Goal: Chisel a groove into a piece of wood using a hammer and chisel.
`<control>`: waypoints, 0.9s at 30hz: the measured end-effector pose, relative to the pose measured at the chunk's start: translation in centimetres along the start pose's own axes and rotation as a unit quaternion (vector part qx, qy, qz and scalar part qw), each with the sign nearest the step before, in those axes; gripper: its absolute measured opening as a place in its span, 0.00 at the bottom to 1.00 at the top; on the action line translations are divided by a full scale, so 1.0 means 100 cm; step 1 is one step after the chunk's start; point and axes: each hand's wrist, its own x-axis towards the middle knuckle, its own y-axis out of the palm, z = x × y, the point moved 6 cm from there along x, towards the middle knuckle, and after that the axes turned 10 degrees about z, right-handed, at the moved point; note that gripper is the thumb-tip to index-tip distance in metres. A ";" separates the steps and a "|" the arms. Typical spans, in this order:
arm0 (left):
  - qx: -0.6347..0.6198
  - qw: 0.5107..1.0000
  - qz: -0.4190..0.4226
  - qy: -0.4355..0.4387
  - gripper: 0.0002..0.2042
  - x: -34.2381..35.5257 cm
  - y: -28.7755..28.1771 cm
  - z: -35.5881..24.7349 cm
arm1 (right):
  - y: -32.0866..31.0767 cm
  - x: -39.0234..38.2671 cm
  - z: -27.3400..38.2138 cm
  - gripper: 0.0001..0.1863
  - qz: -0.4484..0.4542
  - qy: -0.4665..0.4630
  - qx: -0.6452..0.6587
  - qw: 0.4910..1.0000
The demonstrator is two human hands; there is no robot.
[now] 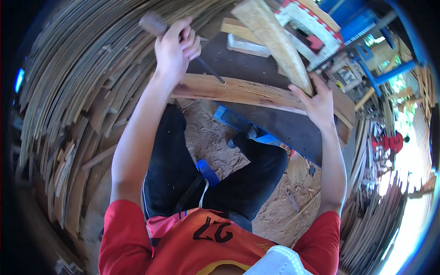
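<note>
The left hand (178, 43) is curled round the chisel (211, 69), its fingers folded in a fist with the butt of the handle showing past it. The chisel slants down and to the right, its tip at the face of the board (233, 89), left of the roughened patch; whether the edge has entered the wood cannot be told. The right hand (316, 101) is wrapped about the narrow end of the club (277, 41), over the right part of the board; contact between hand and board cannot be made out. The thick end of the club reaches past the board's far side, near the saw-toothed frame (309, 30). The board lies on the dark bench (279, 123), its left end apparently jutting beyond the bench's edge.

Likely faults, as judged from this arrangement: a glancing blow, caused by the small butt and the blunt, irregular club, could land on the left hand's knuckles. The chisel's low slant could make the tip skate rightward along the board, toward the right hand, or split the grain past the roughened patch. No clamp shows on the board, so it could shift or tip under a blow at its left. A slip off the near side would endanger the legs (167, 151). A wide swing could strike the frame.
</note>
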 end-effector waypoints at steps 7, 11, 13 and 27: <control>-0.028 0.999 -0.021 0.014 0.15 0.030 -0.031 0.006 | -0.019 0.050 0.052 0.32 -0.051 -0.038 -0.020 0.998; 0.012 0.993 -0.106 0.043 0.14 0.002 -0.036 -0.013 | -0.048 0.097 0.122 0.24 -0.018 -0.090 0.024 0.995; -0.018 0.992 -0.114 0.047 0.15 0.005 -0.033 -0.003 | -0.059 0.107 0.184 0.29 -0.058 -0.136 -0.047 0.988; -0.014 0.973 -0.210 0.089 0.15 -0.028 -0.060 -0.011 | 0.032 0.139 0.312 0.21 0.323 -0.263 -0.292 0.861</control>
